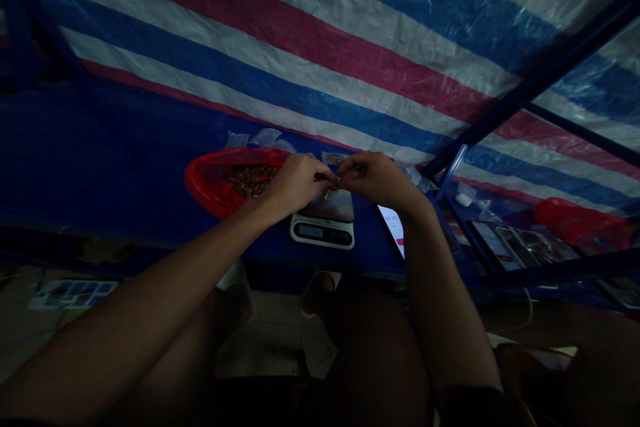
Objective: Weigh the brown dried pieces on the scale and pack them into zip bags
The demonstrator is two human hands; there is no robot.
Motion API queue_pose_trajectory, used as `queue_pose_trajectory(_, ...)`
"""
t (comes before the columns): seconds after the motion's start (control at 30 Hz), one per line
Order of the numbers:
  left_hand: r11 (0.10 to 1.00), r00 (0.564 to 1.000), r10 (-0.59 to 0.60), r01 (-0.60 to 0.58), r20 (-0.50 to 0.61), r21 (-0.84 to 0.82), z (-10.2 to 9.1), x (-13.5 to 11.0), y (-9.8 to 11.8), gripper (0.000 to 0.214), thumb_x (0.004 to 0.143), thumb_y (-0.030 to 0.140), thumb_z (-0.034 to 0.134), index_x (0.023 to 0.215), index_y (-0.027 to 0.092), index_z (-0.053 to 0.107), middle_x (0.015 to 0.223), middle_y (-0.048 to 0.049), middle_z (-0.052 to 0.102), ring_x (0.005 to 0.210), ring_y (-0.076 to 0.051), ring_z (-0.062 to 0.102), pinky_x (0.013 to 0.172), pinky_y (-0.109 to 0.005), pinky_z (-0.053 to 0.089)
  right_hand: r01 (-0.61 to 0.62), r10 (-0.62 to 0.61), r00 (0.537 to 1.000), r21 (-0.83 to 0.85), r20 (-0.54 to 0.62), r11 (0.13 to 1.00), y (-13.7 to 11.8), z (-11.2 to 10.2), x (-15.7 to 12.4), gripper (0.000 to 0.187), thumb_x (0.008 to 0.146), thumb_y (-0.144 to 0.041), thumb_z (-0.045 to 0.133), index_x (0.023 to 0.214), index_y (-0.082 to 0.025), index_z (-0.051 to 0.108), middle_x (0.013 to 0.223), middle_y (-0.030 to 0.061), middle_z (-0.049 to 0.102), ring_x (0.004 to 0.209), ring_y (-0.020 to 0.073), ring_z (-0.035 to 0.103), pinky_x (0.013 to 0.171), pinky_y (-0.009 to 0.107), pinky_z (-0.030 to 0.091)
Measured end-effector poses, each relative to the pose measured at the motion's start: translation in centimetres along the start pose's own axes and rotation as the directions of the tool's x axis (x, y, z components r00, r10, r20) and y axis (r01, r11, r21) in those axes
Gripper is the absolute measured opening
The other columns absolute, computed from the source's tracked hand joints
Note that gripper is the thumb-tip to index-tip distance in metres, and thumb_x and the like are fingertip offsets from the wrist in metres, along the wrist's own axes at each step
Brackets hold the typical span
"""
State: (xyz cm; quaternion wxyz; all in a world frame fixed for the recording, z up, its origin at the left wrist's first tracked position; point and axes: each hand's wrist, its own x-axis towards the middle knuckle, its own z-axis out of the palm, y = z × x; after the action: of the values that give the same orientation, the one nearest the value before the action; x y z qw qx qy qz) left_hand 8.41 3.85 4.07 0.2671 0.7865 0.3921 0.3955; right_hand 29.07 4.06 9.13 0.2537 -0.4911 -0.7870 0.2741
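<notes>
My left hand (296, 181) and my right hand (373, 177) meet above a small white digital scale (323, 230) on a blue table (125, 167). Both hands pinch a small item between their fingertips; it is too dim and small to name. A little clear packet seems to hang below the fingers over the scale's platform. Just left of my left hand lies a red plastic bag (210, 180), open, with a heap of small brown pieces (250, 180) inside.
A lit phone (394, 228) lies right of the scale. Clear small bags (260, 138) sit behind the red bag. A striped red, white and blue tarp (320, 33) hangs behind. Another red bag (580, 223) and trays sit on the neighbouring table at right.
</notes>
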Motion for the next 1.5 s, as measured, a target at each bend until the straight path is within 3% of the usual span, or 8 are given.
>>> queue_pose_trajectory(0.37,0.996,0.999,-0.03,0.029,-0.012,-0.088,-0.1,-0.3,0.2,0.02,0.093,0.012,0.07,0.101,0.02,0.087,0.099,-0.0053,0.087,0.093,-0.021,0.082,0.089,-0.032,0.064,0.0,0.0,1.0,0.053,0.0,0.999,-0.2,0.0,0.0,0.011,0.077,-0.012,0.077,0.085,-0.019,0.079,0.084,0.0055,0.083,0.081,0.0221,0.081,0.08,0.032,0.066)
queue_pose_trajectory(0.6,0.993,0.999,-0.047,0.045,-0.015,-0.105,-0.1,-0.4,0.0,0.02,0.092,0.008,0.07,0.102,0.016,0.084,0.102,-0.0076,0.087,0.095,-0.021,0.082,0.087,-0.03,0.063,0.034,-0.035,0.999,0.054,0.012,0.998,-0.3,0.3,0.3,0.014,0.078,-0.01,0.077,0.089,-0.018,0.078,0.086,0.0054,0.084,0.084,0.022,0.081,0.08,0.032,0.065)
queue_pose_trajectory(0.73,0.99,0.997,-0.062,0.056,-0.039,-0.127,0.0,-0.5,-0.3,0.013,0.094,0.015,0.072,0.101,0.016,0.082,0.1,-0.0099,0.086,0.096,-0.024,0.082,0.082,-0.031,0.062,0.019,-0.02,1.0,0.054,0.017,0.998,-0.2,0.5,0.4,0.013,0.079,-0.014,0.079,0.09,-0.02,0.079,0.087,0.0051,0.084,0.086,0.0232,0.081,0.078,0.032,0.064)
queue_pose_trajectory(1.0,0.959,0.992,-0.107,0.086,-0.065,-0.269,-0.2,-0.2,-0.3,0.01,0.087,0.018,0.081,0.097,0.015,0.08,0.097,-0.0091,0.085,0.092,-0.022,0.08,0.088,-0.034,0.062,0.054,-0.056,0.993,-0.029,-0.104,0.998,-0.5,0.2,0.3,0.01,0.084,-0.017,0.074,0.091,-0.018,0.081,0.091,0.0079,0.083,0.088,0.0246,0.078,0.083,0.036,0.062)
queue_pose_trajectory(1.13,0.849,0.974,-0.201,0.121,-0.103,-0.515,-0.4,0.4,-0.4,0.021,0.08,0.019,0.088,0.098,0.014,0.08,0.099,-0.0078,0.084,0.094,-0.021,0.078,0.091,-0.035,0.063,0.158,-0.15,0.978,0.048,-0.143,0.986,-0.7,0.7,0.5,0.016,0.086,-0.025,0.078,0.1,-0.019,0.08,0.094,0.0074,0.082,0.089,0.0249,0.077,0.082,0.037,0.063)
queue_pose_trajectory(1.23,0.72,0.949,-0.296,0.148,-0.107,-0.678,-0.7,0.6,-0.4,0.029,0.077,0.02,0.091,0.102,0.014,0.079,0.098,-0.0064,0.082,0.095,-0.02,0.078,0.092,-0.034,0.063,0.202,-0.183,0.975,0.154,-0.128,0.967,-0.7,1.1,0.6,0.037,0.083,-0.032,0.086,0.117,-0.021,0.076,0.1,0.0071,0.08,0.083,0.0237,0.077,0.074,0.036,0.064)
queue_pose_trajectory(1.33,0.602,0.919,-0.386,0.18,-0.086,-0.778,-0.7,0.7,-0.1,0.029,0.079,0.015,0.09,0.105,0.015,0.077,0.096,-0.0046,0.08,0.093,-0.018,0.077,0.092,-0.034,0.063,0.221,-0.198,0.969,0.154,-0.149,0.963,-0.9,1.5,0.6,0.051,0.078,-0.036,0.092,0.122,-0.022,0.072,0.102,0.0063,0.078,0.079,0.0219,0.076,0.068,0.033,0.063)
queue_pose_trajectory(1.5,0.446,0.869,-0.493,0.207,-0.046,-0.871,-0.5,0.8,0.9,0.022,0.084,0.006,0.086,0.1,0.014,0.074,0.095,-0.0043,0.079,0.092,-0.017,0.079,0.095,-0.035,0.065,0.207,-0.193,0.965,0.062,-0.18,0.976,-2.0,2.2,0.9,0.036,0.081,-0.037,0.09,0.11,-0.021,0.074,0.08,0.0019,0.074,0.068,0.0194,0.071,0.063,0.031,0.059)
